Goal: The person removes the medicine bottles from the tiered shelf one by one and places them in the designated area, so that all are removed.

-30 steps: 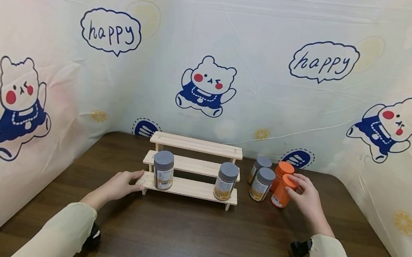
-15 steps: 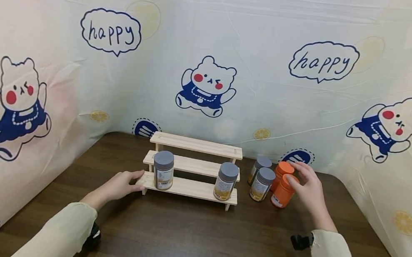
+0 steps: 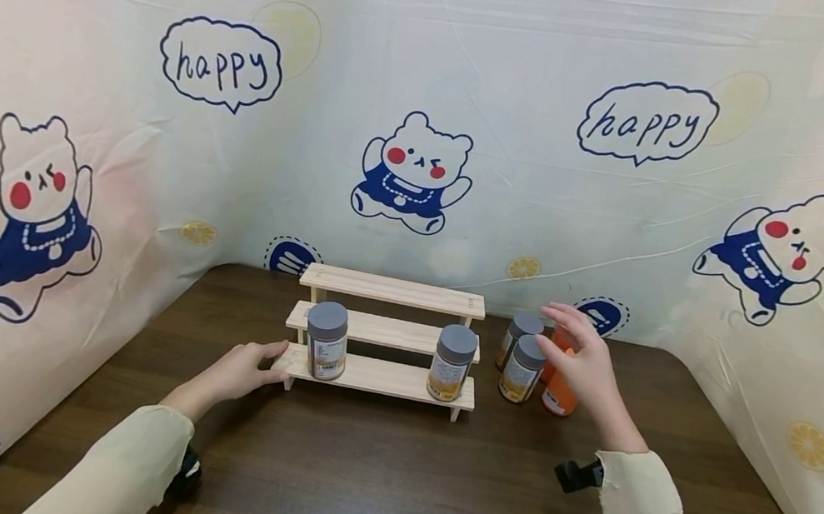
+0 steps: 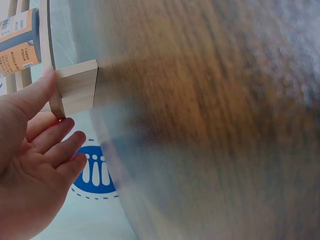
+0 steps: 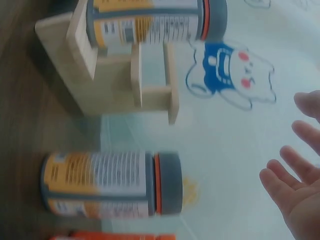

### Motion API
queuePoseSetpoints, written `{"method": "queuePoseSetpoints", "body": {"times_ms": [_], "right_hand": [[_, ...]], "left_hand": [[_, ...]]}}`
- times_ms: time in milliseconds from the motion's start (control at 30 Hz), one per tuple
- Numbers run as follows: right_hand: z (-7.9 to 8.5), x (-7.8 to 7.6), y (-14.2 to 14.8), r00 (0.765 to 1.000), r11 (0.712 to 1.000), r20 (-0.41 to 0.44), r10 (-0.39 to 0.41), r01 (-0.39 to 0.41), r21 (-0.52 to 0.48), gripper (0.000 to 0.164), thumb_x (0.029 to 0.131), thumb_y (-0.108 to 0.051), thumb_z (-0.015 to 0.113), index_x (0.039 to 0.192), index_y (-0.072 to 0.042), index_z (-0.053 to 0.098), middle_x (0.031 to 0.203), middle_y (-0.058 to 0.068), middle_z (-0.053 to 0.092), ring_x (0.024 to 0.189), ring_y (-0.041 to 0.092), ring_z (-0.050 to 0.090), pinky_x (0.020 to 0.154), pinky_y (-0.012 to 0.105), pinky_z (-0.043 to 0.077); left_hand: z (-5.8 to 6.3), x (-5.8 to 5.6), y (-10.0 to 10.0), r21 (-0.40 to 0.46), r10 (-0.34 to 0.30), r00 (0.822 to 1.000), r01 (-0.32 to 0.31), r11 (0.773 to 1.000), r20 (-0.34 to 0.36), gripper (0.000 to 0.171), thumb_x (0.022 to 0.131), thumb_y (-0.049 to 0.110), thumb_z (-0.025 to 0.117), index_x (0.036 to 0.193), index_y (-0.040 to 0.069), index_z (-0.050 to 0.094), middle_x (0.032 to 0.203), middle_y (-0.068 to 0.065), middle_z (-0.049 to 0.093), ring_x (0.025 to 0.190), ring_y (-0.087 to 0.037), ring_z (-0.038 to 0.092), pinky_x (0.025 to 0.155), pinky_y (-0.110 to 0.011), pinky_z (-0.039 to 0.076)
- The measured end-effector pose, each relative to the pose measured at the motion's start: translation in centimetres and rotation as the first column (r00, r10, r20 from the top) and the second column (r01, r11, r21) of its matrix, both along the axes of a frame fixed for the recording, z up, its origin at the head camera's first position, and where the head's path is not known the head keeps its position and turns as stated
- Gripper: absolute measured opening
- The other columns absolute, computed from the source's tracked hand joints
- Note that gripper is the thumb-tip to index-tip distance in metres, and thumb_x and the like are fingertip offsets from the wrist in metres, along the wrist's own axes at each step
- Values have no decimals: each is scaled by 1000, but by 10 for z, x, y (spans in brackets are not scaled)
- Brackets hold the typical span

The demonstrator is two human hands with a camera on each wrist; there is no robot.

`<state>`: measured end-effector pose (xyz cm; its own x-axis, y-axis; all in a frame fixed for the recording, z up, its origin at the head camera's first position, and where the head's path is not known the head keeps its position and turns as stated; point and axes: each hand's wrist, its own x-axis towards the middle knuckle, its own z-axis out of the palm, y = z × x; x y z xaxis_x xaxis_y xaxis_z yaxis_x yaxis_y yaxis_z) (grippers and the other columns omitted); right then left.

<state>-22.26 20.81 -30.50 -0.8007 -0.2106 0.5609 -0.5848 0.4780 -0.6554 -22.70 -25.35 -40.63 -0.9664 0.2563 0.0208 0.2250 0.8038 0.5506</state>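
My left hand (image 3: 242,369) pinches the left end of the lowest step of a three-tier wooden rack (image 3: 380,376), thumb on top and fingers underneath in the left wrist view. Two grey-capped bottles, one at left (image 3: 326,353) and one at right (image 3: 448,374), stand upright on that step. My right hand (image 3: 587,372) is raised with fingers spread, holding nothing. In the head view its thumb overlaps the cap of the front grey-capped bottle (image 3: 519,375) on the table. The right wrist view shows the fingers apart from this bottle (image 5: 100,180).
Behind the front bottle stands another grey-capped bottle (image 3: 517,335). Two orange bottles, the nearer one (image 3: 558,395) partly hidden by my right hand, stand just to the right. A printed cloth (image 3: 432,66) hangs behind the dark wooden table (image 3: 373,479).
My right hand has left the nearer orange bottle and moved left and up, over toward the front grey-capped bottle. My left hand and the rack stay put.
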Motion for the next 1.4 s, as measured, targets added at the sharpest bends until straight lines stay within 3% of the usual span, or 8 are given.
{"method": "queuePoseSetpoints", "body": {"times_ms": [133, 300, 567, 933, 1100, 1400], "right_hand": [[3, 5, -16, 999, 998, -16, 47, -46, 30, 37, 83, 6, 63, 119, 10, 54, 127, 25, 44, 115, 35, 44, 93, 47, 37], [1, 8, -33, 993, 993, 27, 118, -118, 26, 39, 83, 4, 64, 120, 9, 54, 130, 25, 42, 119, 36, 41, 97, 48, 33], [-5, 11, -55, 987, 986, 72, 143, -148, 76, 40, 81, -2, 69, 119, 4, 58, 130, 21, 45, 118, 34, 43, 95, 52, 37], [-47, -22, -58, 973, 973, 80, 215, -221, 66, 41, 81, -12, 72, 120, -6, 61, 133, 14, 46, 121, 30, 42, 92, 55, 37], [-54, -25, -61, 971, 972, 83, 222, -228, 65, 39, 81, -17, 72, 118, -10, 63, 133, 13, 46, 120, 27, 43, 94, 53, 36], [-59, -27, -65, 974, 976, 75, 213, -216, 38, 34, 81, -12, 71, 114, -8, 65, 132, 16, 47, 115, 28, 48, 91, 49, 41]], "left_hand": [[0, -1, 0, 0, -1, 1000, 1, 1000, -5, 62, 87, 28, 64, 133, -8, 42, 132, -26, 43, 121, -41, 40, 96, -54, 33], [0, -1, 0, 0, 1, 1000, -1, 1000, -10, 63, 87, 28, 64, 133, -8, 42, 132, -26, 43, 121, -41, 39, 96, -54, 32], [0, 0, 0, -5, 4, 1000, -4, 1000, 5, 63, 87, 29, 64, 134, -7, 42, 133, -26, 42, 122, -41, 39, 96, -54, 32], [0, 0, -1, -17, -12, 999, 11, 1000, -48, 60, 87, 23, 64, 132, -9, 42, 129, -27, 46, 119, -41, 42, 94, -53, 35], [0, 0, -1, -13, -9, 999, 8, 1000, -38, 60, 87, 24, 64, 132, -9, 42, 130, -27, 45, 119, -41, 42, 94, -53, 35], [-2, 0, -1, -7, -5, 1000, 5, 1000, -26, 61, 87, 25, 64, 133, -8, 41, 131, -26, 44, 120, -40, 42, 94, -53, 35]]}}
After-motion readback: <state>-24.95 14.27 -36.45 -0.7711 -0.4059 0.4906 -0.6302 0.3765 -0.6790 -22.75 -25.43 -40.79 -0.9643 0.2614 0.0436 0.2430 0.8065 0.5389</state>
